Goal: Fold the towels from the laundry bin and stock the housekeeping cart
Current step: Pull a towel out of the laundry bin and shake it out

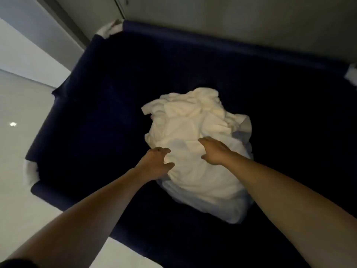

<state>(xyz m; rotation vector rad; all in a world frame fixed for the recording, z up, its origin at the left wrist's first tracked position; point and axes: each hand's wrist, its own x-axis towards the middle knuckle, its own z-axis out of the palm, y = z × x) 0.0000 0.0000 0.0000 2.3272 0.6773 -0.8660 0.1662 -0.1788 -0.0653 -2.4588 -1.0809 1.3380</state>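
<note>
Both arms reach down into the bin (81,105), a deep navy fabric one with padded rims, and the only thing in it is a heap of white towels (195,151) lying on its dark floor. No cart is in view.

The left hand (157,165) sits at the near-left edge of the heap, fingers bent and hooked into the cloth, thumb out toward the right; it looks like the start of a grip, though blur makes it hard to tell whether any fold is truly pinched. The right hand (214,151) lies just beside it to the right, fingers straight and spread, resting flat on top of the pile and holding nothing. Most of the heap lies beyond both hands, with a little spilling back under the right wrist.

The risks, as a judgement: the towels are tangled, so a pull from the left hand alone may drag several up together, or lift one that then slips off and drops back. A flat right hand cannot help carry; it would need to curl round the cloth first. The bin is deep and dim, so an edge is hard to pick out, and a snagged towel could trail over the rim onto the floor (23,171) to the left of the left hand
</note>
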